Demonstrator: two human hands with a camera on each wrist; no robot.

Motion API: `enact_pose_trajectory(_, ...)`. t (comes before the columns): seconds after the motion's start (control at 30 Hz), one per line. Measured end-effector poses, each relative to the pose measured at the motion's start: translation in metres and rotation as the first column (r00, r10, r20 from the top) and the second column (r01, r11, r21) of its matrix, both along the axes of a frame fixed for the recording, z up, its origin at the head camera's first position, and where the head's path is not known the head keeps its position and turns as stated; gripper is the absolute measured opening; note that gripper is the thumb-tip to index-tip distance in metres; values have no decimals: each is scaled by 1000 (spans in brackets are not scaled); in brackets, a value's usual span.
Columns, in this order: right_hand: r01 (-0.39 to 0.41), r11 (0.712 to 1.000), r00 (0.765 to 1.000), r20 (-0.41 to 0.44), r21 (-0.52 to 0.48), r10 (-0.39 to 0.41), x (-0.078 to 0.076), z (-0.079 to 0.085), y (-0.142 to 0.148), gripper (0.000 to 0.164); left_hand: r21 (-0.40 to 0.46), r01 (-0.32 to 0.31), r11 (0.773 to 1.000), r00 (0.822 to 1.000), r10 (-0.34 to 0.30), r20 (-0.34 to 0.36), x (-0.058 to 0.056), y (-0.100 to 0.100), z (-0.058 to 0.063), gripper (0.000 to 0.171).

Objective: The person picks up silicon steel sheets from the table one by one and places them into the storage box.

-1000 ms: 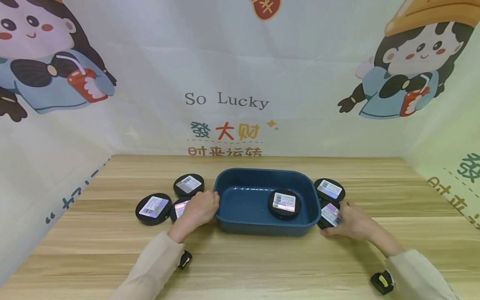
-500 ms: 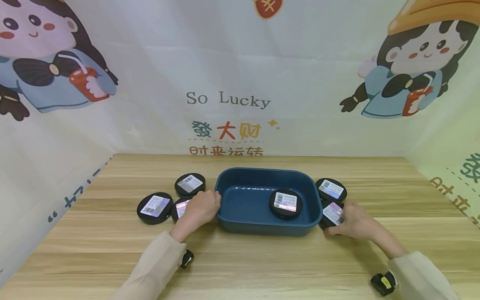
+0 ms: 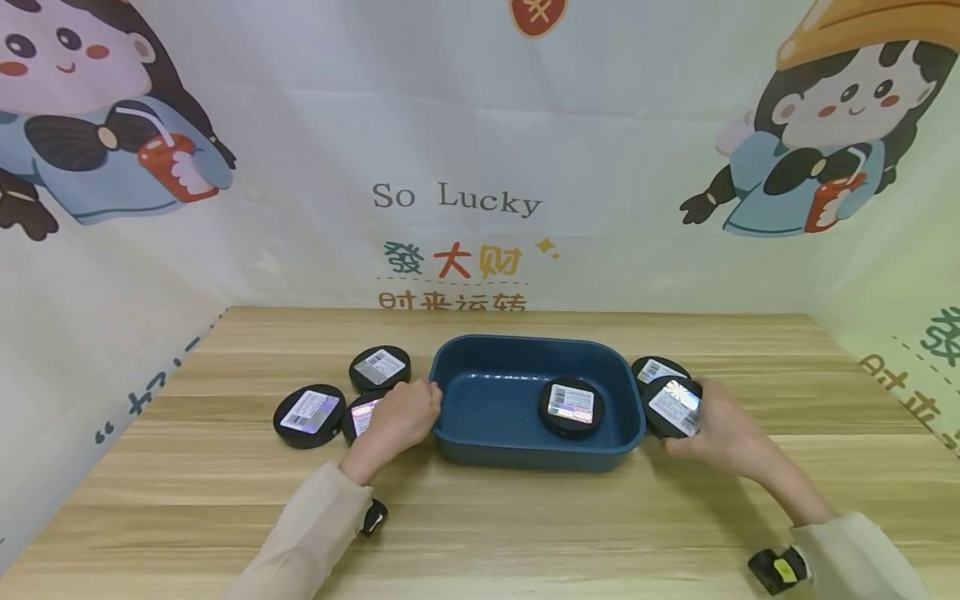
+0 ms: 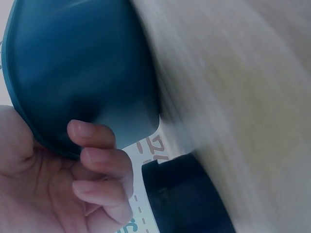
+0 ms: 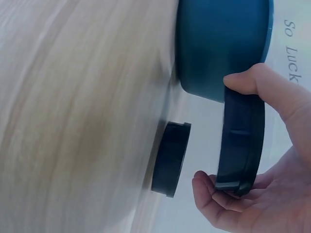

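My right hand (image 3: pixel 723 429) grips a black round disc (image 3: pixel 672 406) by its edge, thumb on one side and fingers on the other. In the right wrist view that labelled disc (image 5: pixel 240 141) is held off the table. My left hand (image 3: pixel 401 417) holds the left rim of a blue rectangular tub (image 3: pixel 487 457), its fingers curled at the wall (image 4: pixel 97 63). Inside the tub, toward the right, lies another black disc (image 3: pixel 572 407) with its white barcode label up. Behind the held disc is a further disc (image 3: pixel 651 368), partly covered by it in the head view.
Left of the tub lie two labelled discs, one nearer (image 3: pixel 309 416) and one farther back (image 3: pixel 380 367). A third disc (image 3: pixel 362 417) is partly hidden by my left hand. The wooden table (image 3: pixel 525 533) meets a printed cloth backdrop (image 3: pixel 315 208) at the back.
My right hand has lifted the near right disc off the table, and it now overlaps the disc behind it. The left hand keeps its place on the tub's rim.
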State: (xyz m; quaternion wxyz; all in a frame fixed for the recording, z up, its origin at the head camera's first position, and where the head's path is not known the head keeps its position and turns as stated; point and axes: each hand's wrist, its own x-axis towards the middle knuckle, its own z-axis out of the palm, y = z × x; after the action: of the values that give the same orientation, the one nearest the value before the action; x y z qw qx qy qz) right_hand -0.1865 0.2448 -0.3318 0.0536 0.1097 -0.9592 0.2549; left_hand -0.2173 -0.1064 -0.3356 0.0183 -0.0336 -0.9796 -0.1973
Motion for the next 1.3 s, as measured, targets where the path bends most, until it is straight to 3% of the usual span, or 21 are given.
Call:
enact_pose_trajectory(0.73, 70, 997, 995, -73, -41, -73, 8, 21, -10, 92, 5, 6, 1000, 1000, -5, -20, 1, 0, 0, 38)
enact_pose_trajectory(1.3, 25, 980, 997, -70, -198, -40, 12, 30, -25, 93, 3, 6, 1000, 1000, -6, -14, 0, 0, 1, 38)
